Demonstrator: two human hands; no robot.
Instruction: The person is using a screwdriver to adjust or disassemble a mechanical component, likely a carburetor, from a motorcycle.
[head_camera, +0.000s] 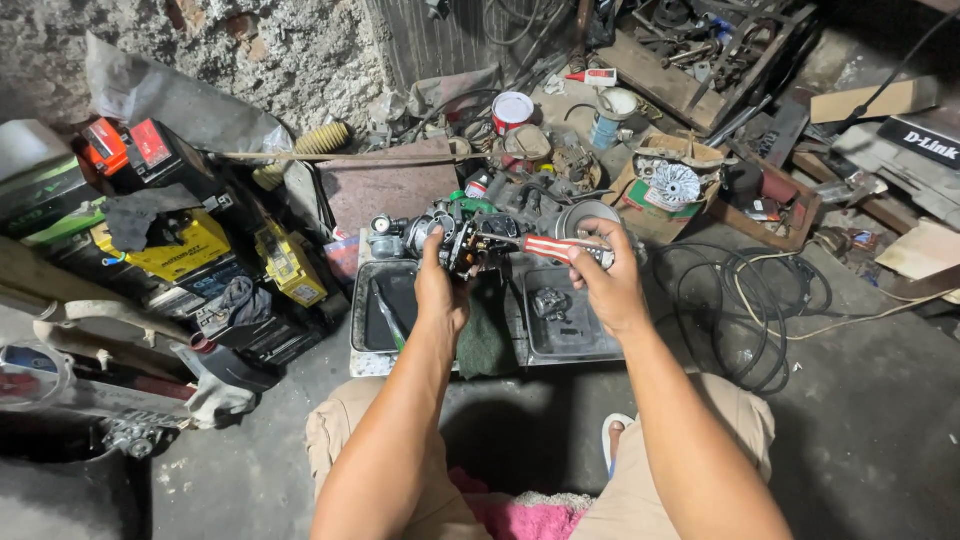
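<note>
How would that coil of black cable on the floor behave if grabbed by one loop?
The black cable coil lies in loose, untied loops, so it would likely flop and unravel. It overlaps a pale cord, so it may drag that along. Probably light.

yellow battery boxes (185, 250) at left, open cardboard box (668, 190) beyond the trays, black labelled box (918, 142) far right

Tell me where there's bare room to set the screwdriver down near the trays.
Bare concrete floor lies right of the right metal tray, past the black cable coil. Another bare patch lies left of the left tray, toward the knee. Both trays hold parts. Behind the carburetor and screwdriver it is crowded.
</note>
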